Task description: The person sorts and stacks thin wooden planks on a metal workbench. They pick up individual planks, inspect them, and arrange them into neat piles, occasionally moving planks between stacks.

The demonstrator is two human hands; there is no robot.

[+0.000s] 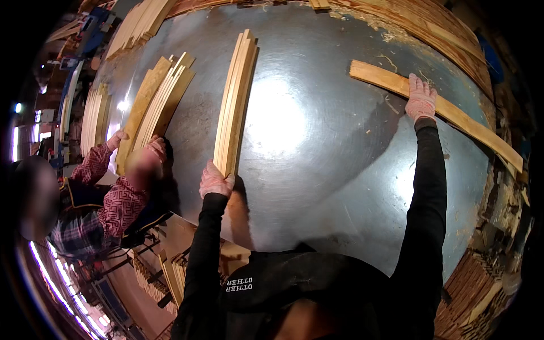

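Under the right fingers [413, 83] lies one long wooden plank [460, 119].

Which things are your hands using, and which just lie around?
In use:
stack of long, pale wooden strips in the pink-gloved left hand
long, yellow-brown wooden board under the gloved right hand
shiny grey metal table

Seemingly lying about:
tan wood shavings
pale wooden boards, far left

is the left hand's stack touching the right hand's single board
Apart; the head view shows a broad gap of metal tabletop between the stack and the single board.
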